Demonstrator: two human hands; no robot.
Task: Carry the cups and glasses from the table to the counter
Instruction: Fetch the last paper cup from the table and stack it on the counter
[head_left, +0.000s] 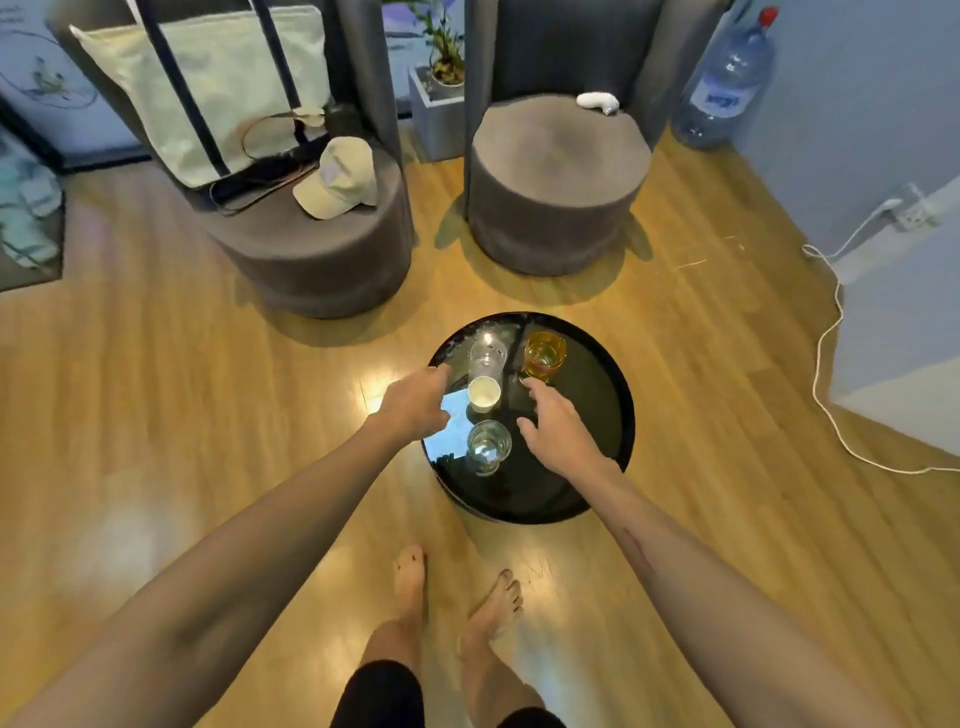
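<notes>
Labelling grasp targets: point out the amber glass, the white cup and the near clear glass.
amber glass (544, 354), head view, on its rim and inside
white cup (483, 393), head view, on its open mouth
near clear glass (489, 447), head view, on its bowl

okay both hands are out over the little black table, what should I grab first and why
Probably close the right hand on the amber glass: its fingertips are almost at that glass's base, and the hand is open and empty. The left hand, also open, could then take the tall clear glass beside it.
</notes>
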